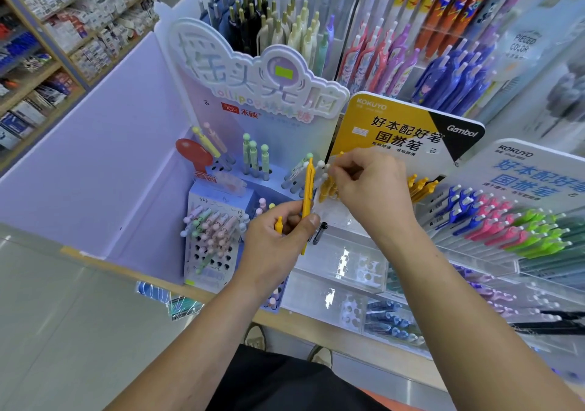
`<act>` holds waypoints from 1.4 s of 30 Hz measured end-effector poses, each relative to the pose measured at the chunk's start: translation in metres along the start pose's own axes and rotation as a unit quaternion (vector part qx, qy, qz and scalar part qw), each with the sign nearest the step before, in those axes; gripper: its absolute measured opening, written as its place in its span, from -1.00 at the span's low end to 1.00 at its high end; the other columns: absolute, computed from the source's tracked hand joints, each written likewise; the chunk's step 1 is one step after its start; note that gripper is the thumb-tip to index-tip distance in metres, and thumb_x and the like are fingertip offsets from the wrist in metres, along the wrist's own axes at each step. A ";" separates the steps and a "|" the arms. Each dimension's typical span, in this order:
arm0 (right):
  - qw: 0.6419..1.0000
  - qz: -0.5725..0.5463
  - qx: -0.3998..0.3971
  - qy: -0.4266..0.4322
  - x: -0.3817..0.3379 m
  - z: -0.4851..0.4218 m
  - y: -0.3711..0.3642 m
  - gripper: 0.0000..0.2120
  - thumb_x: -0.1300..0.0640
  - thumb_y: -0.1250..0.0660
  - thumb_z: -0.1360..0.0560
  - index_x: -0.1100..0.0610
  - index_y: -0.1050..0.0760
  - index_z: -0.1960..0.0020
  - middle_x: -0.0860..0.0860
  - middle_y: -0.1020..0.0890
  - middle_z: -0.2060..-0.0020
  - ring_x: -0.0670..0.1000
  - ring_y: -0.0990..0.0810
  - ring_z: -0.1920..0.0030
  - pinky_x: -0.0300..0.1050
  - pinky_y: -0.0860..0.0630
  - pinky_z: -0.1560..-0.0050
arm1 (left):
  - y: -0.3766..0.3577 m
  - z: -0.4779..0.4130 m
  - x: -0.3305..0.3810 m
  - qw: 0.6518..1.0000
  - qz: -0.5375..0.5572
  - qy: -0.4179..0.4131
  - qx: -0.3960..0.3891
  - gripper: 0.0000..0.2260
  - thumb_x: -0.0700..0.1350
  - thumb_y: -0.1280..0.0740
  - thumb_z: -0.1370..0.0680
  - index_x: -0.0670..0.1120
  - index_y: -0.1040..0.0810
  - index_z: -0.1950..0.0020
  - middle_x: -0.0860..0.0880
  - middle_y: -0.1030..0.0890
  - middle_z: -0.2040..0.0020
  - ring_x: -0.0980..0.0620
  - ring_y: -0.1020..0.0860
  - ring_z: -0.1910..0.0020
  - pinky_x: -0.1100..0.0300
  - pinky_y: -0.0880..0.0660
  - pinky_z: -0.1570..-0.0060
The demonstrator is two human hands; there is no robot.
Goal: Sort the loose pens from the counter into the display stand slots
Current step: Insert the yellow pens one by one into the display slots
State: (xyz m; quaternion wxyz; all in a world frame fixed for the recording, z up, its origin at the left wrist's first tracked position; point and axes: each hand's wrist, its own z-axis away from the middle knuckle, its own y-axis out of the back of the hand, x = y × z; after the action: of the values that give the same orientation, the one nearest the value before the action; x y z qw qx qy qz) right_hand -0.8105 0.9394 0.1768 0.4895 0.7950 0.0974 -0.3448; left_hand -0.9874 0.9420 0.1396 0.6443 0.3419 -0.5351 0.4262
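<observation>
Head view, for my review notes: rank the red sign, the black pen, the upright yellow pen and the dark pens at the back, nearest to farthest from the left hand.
1. Yellow pen: gripped upright in the left hand itself.
2. Black pen: just right of the thumb.
3. Red sign: up and to the left, on the stand.
4. Dark pens: far back, in the top rack.

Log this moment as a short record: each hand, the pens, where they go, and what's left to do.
left hand: grips loose yellow pens, one sticking up past the thumb
right hand: fingers pinch a yellow pen at the yellow row
target slot: the yellow row, under the yellow Kokuyo sign
neighbours: blue pens, pink pens and green pens to the right; pastel lollipop stand to the left
remaining: the left hand's pens are not yet slotted
</observation>
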 end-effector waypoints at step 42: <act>0.984 -0.166 0.021 -0.056 0.018 0.027 0.021 -0.89 0.17 -0.45 -0.56 0.08 -0.74 -0.05 -0.10 -0.73 0.20 -0.15 -0.65 0.20 -0.22 -0.57 0.13 | -0.003 -0.018 0.034 0.976 -0.149 -0.159 -0.004 -0.77 0.01 -0.31 -0.71 0.16 -0.57 -0.36 0.01 -0.53 -0.10 -0.04 -0.63 0.08 -0.10 -0.65 0.02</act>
State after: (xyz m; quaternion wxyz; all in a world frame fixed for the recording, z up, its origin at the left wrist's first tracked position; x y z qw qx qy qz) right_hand -0.7991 0.9023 0.1724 0.4133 0.7575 0.1931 -0.4670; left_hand -0.9748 0.9630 0.1700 0.6082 0.4786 -0.5757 0.2638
